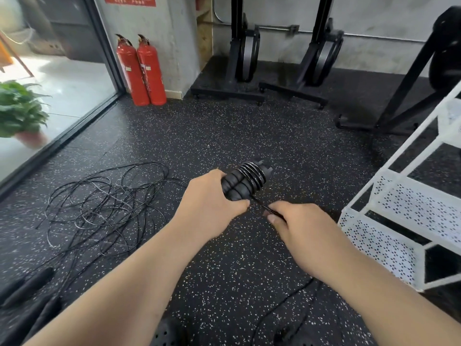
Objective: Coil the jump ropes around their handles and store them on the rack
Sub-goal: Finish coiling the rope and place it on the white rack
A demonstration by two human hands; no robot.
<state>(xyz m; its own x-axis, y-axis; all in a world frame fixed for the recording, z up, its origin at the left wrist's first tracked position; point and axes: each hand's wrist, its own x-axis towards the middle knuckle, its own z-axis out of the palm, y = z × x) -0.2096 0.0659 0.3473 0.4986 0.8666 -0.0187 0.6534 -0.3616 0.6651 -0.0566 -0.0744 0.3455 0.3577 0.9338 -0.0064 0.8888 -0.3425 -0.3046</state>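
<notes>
My left hand [210, 204] grips a pair of black jump-rope handles [245, 179] held together, with several turns of black cord wound around their upper part. My right hand [303, 227] pinches the cord [262, 207] just below the handles, pulled taut. The loose end of this cord [282, 305] trails down to the floor under my right forearm. A tangle of other black jump ropes [107, 206] lies on the floor to the left, their handles [27, 287] at the lower left. The white perforated metal rack [399, 196] stands at the right.
Two red fire extinguishers [141, 71] stand by the wall at the back left. Black exercise machine bases [274, 88] sit at the back. A potted plant [21, 113] is behind the glass at left. The floor is black speckled rubber.
</notes>
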